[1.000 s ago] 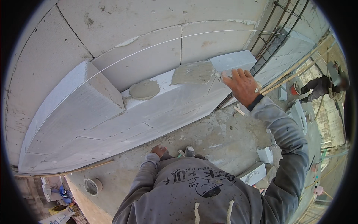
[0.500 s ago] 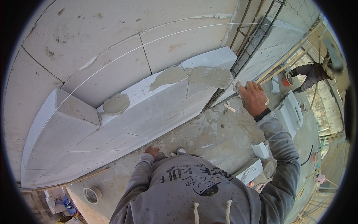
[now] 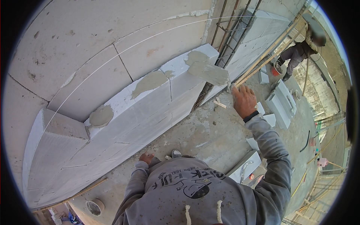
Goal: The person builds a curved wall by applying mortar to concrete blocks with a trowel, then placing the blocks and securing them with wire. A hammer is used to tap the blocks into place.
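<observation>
My right hand (image 3: 244, 100) is closed around the handle of a trowel (image 3: 208, 73). Its flat, mortar-coated blade reaches left over the right end of a low wall of white blocks (image 3: 135, 114). Just behind the blade, a patch of grey mortar (image 3: 197, 57) lies on the wall's top. Two more patches, a long one (image 3: 150, 84) and a round one (image 3: 101, 116), are farther left. My left hand (image 3: 146, 158) hangs low beside my body, near the foot of the wall, its fingers loosely apart and nothing visible in it.
A taut white string (image 3: 137, 44) runs above the low wall, before a taller block wall (image 3: 86, 22). Upright steel bars (image 3: 228, 37) stand past its right end. Loose white blocks (image 3: 281, 103) lie on the floor at right. Another person (image 3: 300, 52) bends by a red bucket (image 3: 276, 68).
The trowel has drawn back toward me relative to the wall, uncovering mortar at the wall's right end. The whole view has shifted, so the wall sits farther left.
</observation>
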A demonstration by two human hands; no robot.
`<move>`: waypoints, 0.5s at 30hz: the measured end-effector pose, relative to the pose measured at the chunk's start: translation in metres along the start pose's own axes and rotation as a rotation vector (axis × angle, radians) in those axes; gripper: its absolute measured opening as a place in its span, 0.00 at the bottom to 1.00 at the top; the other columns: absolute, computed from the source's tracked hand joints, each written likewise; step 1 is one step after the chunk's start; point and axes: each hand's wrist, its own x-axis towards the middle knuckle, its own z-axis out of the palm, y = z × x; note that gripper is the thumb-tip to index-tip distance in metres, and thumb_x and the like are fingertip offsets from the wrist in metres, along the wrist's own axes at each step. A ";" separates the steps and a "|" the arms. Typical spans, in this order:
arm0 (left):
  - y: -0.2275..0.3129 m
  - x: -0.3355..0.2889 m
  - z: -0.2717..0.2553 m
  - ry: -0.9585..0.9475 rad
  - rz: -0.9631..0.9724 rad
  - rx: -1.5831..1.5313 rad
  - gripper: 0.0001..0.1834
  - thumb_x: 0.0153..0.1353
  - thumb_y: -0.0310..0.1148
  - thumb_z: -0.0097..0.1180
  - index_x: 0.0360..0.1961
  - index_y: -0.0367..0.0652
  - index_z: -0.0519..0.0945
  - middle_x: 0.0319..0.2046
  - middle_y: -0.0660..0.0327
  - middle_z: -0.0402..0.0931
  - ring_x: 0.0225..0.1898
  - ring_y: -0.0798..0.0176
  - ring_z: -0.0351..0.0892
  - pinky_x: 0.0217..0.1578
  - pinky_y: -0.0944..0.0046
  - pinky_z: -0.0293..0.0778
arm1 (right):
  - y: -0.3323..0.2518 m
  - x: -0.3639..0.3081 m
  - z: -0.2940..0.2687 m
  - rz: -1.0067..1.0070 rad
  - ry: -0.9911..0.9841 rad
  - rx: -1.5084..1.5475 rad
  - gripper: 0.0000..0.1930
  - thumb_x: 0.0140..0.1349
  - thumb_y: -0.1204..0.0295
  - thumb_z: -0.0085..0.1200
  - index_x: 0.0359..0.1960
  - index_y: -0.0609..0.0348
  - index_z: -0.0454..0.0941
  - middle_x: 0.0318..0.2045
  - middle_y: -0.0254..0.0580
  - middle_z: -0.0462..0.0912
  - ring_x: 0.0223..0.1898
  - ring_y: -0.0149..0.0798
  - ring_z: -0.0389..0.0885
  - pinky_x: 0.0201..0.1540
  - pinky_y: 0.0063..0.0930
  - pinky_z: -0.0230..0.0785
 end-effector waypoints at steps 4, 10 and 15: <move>-0.068 0.025 0.019 0.051 -0.118 0.084 0.31 0.52 0.55 0.55 0.43 0.35 0.80 0.41 0.40 0.78 0.48 0.43 0.77 0.49 0.53 0.70 | 0.000 0.008 -0.015 0.135 0.039 0.012 0.16 0.52 0.74 0.52 0.44 0.50 0.73 0.30 0.42 0.72 0.39 0.45 0.75 0.41 0.40 0.67; -0.044 0.011 0.000 0.032 -0.055 -0.003 0.30 0.52 0.55 0.54 0.42 0.37 0.81 0.41 0.41 0.78 0.48 0.44 0.77 0.49 0.55 0.71 | -0.001 0.047 0.003 0.327 -0.034 0.020 0.15 0.54 0.74 0.50 0.45 0.52 0.71 0.34 0.48 0.75 0.39 0.51 0.78 0.41 0.43 0.72; -0.057 0.001 -0.006 0.053 0.028 -0.014 0.27 0.52 0.53 0.53 0.42 0.41 0.82 0.38 0.45 0.80 0.43 0.46 0.79 0.46 0.56 0.72 | -0.037 0.056 0.016 0.338 0.002 0.097 0.13 0.54 0.75 0.49 0.43 0.53 0.70 0.34 0.50 0.76 0.39 0.52 0.78 0.39 0.43 0.73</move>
